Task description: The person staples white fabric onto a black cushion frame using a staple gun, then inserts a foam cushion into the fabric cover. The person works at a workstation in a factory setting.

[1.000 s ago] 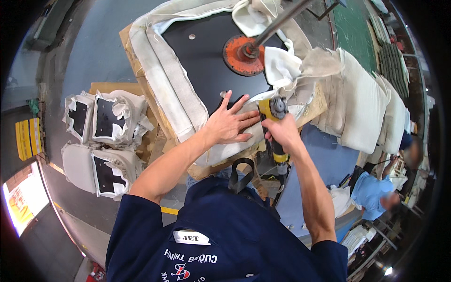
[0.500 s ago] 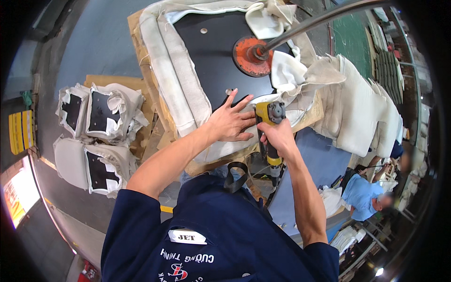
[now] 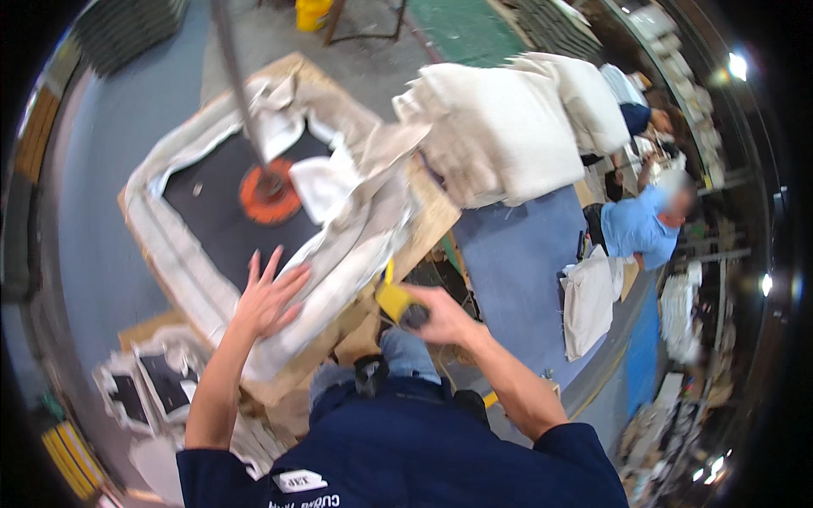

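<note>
A beige upholstered cushion (image 3: pixel 182 240) lies on a wooden board, its black base panel (image 3: pixel 207 222) facing up inside the padded rim. An orange round press pad (image 3: pixel 284 206) on a metal rod bears down on the panel. My left hand (image 3: pixel 273 300) rests on the near edge of the cushion, fingers spread. In my right hand (image 3: pixel 445 315) is a yellow and black staple gun (image 3: pixel 395 302), held to the right of the cushion and apart from it. Loose fabric flaps (image 3: pixel 320 188) lie over the cushion's far right side.
Stacked beige cushions (image 3: pixel 500 127) sit on a blue table (image 3: pixel 517 271) to the right. More cushions with black bases (image 3: pixel 152 385) are at the lower left. A person in a light blue shirt (image 3: pixel 639 224) works at the right. A yellow bucket (image 3: pixel 312 13) stands at the back.
The staple gun has come off the cushion's edge toward the right and nearer to me. My left hand stays on the near edge. The whole view has shifted, and the cushion looks turned.
</note>
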Tool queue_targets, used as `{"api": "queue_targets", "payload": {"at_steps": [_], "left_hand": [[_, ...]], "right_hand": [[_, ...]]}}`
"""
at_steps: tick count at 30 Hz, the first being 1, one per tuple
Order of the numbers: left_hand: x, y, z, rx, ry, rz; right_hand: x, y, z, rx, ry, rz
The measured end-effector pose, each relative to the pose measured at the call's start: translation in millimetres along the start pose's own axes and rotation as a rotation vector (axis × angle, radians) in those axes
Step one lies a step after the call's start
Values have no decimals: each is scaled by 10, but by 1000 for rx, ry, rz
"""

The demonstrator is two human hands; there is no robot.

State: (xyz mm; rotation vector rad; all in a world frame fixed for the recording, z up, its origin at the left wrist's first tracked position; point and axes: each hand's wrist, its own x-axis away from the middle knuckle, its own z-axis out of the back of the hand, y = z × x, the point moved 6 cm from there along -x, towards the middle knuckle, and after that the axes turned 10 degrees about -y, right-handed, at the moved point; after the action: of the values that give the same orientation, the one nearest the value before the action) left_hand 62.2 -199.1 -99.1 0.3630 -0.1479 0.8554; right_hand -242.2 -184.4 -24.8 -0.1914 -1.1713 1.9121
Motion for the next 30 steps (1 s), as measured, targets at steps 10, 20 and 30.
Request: {"api": "queue_targets", "payload": {"at_steps": [10,20,30], "left_hand": [[514,-209,-346,-87,189,376],[-302,740,-125,-113,151,911],[-423,394,0,-168,156,944]], "right_hand": [[2081,3599,-182,-182,340,-768],[2166,5926,372,-238,836,-1237],[1163,6148,716,-378,490,-1170]]}}
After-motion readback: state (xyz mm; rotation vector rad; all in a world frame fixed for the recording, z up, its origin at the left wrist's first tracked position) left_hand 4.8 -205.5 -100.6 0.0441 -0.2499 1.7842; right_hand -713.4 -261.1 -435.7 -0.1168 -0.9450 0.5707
